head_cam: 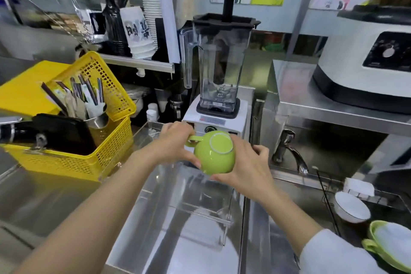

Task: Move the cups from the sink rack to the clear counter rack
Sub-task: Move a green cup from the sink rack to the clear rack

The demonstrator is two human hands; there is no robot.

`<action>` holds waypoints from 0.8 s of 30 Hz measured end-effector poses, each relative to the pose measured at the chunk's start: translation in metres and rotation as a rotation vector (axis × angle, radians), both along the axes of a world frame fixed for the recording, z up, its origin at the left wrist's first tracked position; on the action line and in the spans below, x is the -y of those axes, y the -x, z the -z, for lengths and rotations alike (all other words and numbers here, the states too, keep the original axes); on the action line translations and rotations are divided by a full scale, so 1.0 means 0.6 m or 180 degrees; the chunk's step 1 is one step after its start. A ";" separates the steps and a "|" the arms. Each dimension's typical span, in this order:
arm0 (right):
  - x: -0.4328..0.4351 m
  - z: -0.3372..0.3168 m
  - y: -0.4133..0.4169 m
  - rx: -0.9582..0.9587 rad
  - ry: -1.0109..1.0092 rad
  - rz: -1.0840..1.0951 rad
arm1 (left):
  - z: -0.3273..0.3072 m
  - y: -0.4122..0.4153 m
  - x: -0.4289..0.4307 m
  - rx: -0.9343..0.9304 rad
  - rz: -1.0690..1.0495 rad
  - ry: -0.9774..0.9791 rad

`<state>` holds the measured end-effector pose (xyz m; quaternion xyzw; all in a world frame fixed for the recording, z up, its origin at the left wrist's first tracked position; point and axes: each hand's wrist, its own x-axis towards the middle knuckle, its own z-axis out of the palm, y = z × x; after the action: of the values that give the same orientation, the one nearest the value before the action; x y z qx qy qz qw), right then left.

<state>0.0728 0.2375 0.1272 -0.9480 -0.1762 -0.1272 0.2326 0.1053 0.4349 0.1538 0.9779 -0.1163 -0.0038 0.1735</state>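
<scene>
A person is holding a green cup [214, 155] upside down in both hands above the clear counter rack [195, 193], in front of a blender [219, 69]. The left hand [175, 143] is gripping its handle side, the right hand [245, 167] is cradling its body. Two more cups, one white [351, 207] and one green [388, 246], are sitting in the sink rack [327, 196] at right.

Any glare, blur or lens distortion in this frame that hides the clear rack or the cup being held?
Head view: wide-angle bending at the edges; steel counter glare washes out the clear acrylic rack, leaving only its edges readable; the upside-down green ceramic cup between left hand and right hand is sharp; background shelf slightly soft.
</scene>
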 end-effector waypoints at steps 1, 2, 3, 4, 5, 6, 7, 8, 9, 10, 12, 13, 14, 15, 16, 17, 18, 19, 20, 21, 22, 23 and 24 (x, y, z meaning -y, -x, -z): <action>-0.003 0.008 -0.003 -0.0004 0.0087 0.0010 | 0.011 -0.005 -0.003 -0.0031 0.0016 -0.0080; -0.005 0.015 -0.005 -0.0008 0.0191 0.0029 | 0.021 -0.007 -0.006 -0.0087 0.0042 -0.0118; -0.007 0.020 -0.005 -0.0016 0.0307 0.0057 | 0.031 -0.009 -0.009 -0.0134 0.0074 -0.0158; -0.010 0.026 -0.005 -0.0017 0.0404 0.0093 | 0.040 -0.010 -0.011 -0.0169 0.0098 -0.0187; -0.012 0.030 -0.006 -0.0034 0.0457 0.0133 | 0.046 -0.011 -0.013 -0.0177 0.0122 -0.0222; -0.014 0.034 -0.006 -0.0081 0.0472 0.0173 | 0.049 -0.012 -0.014 -0.0222 0.0132 -0.0252; -0.015 0.036 -0.007 -0.0129 0.0491 0.0208 | 0.049 -0.014 -0.014 -0.0279 0.0147 -0.0264; -0.015 0.038 -0.008 -0.0165 0.0536 0.0229 | 0.047 -0.016 -0.014 -0.0366 0.0164 -0.0235; -0.015 0.037 -0.009 -0.0203 0.0583 0.0232 | 0.043 -0.017 -0.014 -0.0460 0.0191 -0.0177; -0.014 0.037 -0.009 -0.0267 0.0591 0.0213 | 0.035 -0.016 -0.011 -0.0553 0.0233 -0.0106; -0.007 0.030 -0.010 -0.0422 0.0477 0.0116 | 0.013 -0.011 -0.003 -0.0653 0.0334 -0.0009; 0.000 0.024 -0.011 -0.0451 0.0406 0.0055 | 0.000 -0.008 0.002 -0.0654 0.0366 0.0027; 0.010 0.016 -0.011 -0.0434 0.0349 0.0001 | -0.014 -0.004 0.011 -0.0621 0.0381 0.0083; 0.022 0.006 -0.011 -0.0396 0.0310 -0.0036 | -0.028 0.001 0.022 -0.0569 0.0383 0.0167; 0.036 -0.003 -0.011 -0.0356 0.0274 -0.0056 | -0.038 0.005 0.036 -0.0497 0.0399 0.0242; 0.052 -0.010 -0.010 -0.0316 0.0231 -0.0059 | -0.046 0.009 0.052 -0.0404 0.0443 0.0263; 0.070 -0.015 -0.009 -0.0288 0.0186 -0.0048 | -0.050 0.012 0.072 -0.0318 0.0504 0.0210; 0.089 -0.019 -0.007 -0.0264 0.0148 -0.0023 | -0.052 0.014 0.093 -0.0257 0.0576 0.0147; 0.108 -0.021 -0.003 -0.0242 0.0124 0.0023 | -0.053 0.016 0.116 -0.0242 0.0642 0.0107; 0.130 -0.020 0.001 -0.0225 0.0117 0.0084 | -0.052 0.016 0.141 -0.0256 0.0721 0.0084; 0.153 -0.019 0.006 -0.0235 0.0117 0.0153 | -0.050 0.016 0.166 -0.0268 0.0829 0.0043; 0.177 -0.016 0.011 -0.0263 0.0123 0.0229 | -0.047 0.015 0.192 -0.0247 0.0970 -0.0021; 0.202 -0.013 0.018 -0.0280 0.0133 0.0311 | -0.044 0.014 0.220 -0.0206 0.1124 -0.0083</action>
<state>0.0623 0.1162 0.1351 -0.9648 -0.1219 -0.0930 0.2138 0.0968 0.3028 0.1801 0.9439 -0.2805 -0.0672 0.1611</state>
